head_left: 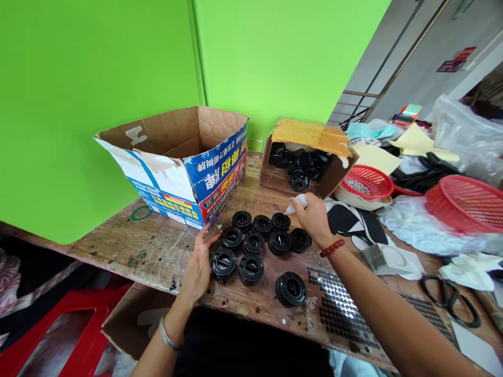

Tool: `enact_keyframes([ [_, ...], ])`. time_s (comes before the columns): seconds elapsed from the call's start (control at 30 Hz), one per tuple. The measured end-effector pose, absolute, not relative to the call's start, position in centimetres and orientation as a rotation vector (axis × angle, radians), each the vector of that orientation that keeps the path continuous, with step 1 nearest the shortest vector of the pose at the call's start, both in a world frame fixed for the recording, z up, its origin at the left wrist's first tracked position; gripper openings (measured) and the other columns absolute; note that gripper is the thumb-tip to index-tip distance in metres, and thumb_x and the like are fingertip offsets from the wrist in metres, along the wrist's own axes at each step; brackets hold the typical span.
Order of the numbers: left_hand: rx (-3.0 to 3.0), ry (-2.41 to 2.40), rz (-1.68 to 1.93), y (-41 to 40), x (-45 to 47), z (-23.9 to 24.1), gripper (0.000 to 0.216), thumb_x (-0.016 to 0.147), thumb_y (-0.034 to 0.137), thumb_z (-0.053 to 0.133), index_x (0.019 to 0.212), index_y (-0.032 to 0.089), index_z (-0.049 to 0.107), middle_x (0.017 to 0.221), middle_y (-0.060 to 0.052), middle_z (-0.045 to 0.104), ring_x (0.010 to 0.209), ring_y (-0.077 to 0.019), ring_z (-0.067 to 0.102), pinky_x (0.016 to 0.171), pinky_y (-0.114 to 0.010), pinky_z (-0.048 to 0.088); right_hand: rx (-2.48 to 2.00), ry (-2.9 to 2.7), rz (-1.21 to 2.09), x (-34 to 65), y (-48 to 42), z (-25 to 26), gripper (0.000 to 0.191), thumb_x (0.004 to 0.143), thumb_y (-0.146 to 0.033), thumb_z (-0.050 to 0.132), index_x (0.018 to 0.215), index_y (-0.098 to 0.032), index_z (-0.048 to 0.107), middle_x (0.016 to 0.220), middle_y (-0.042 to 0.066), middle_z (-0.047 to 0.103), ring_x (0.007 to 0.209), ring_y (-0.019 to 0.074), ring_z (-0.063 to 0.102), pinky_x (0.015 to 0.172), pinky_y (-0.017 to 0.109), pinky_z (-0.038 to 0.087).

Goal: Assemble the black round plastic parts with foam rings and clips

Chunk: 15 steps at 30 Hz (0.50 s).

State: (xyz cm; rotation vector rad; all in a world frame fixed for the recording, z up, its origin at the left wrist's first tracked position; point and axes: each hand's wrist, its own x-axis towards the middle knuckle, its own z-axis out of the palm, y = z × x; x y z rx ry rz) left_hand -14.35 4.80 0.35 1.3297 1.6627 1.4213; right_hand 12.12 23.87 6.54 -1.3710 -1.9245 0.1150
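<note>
Several round black plastic parts point(253, 243) are grouped on the worn wooden table, a slot or bar showing across many of their tops. One more round part point(291, 289) sits apart, closer to the front edge. My right hand point(313, 217) is closed around a small white squeeze bottle point(302, 201), largely covered by the fingers. Its thin nozzle points down at the back right part of the group point(281, 221); whether it touches cannot be made out. At the group's left side, my left hand point(199, 264) rests with fingers stretched out, holding nothing, close to the nearest parts.
A big open cardboard box point(168, 183) stands at the back left. Beside it, a smaller box point(330, 180) on its side holds more black parts. To the right are red baskets point(467, 201), sheets of small dark dots point(334, 303), black-handled scissors point(448, 298) and plastic bags.
</note>
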Motion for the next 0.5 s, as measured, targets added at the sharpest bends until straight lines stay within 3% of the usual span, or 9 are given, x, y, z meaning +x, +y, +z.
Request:
enact_keyframes([
  [0.23, 1.342, 1.65, 1.442, 4.9, -14.2, 0.8, 0.08, 0.097, 0.07, 0.017, 0.152, 0.013, 0.03, 0.134, -0.019, 0.065, 0.134, -0.0276, 0.054, 0.117, -0.05, 0.033, -1.405, -1.944, 0.054, 13.6, 21.7, 7.1, 0.036, 0.086, -0.05, 0.05, 0.064, -0.027, 0.034, 0.063, 0.003, 0.05, 0.064, 0.0223, 0.049, 0.062, 0.033, 0.035],
  [0.5, 1.342, 1.675, 1.433, 4.8, -14.3, 0.4, 0.076, 0.098, 0.067, 0.017, 0.153, 0.015, 0.03, 0.131, -0.018, 0.067, 0.135, -0.0278, 0.053, 0.118, -0.053, 0.029, -1.377, -1.814, 0.293, 12.0, 19.3, 7.7, 0.04, 0.083, -0.059, 0.05, 0.061, -0.026, 0.039, 0.06, 0.003, 0.053, 0.063, 0.0208, 0.05, 0.063, 0.033, 0.037],
])
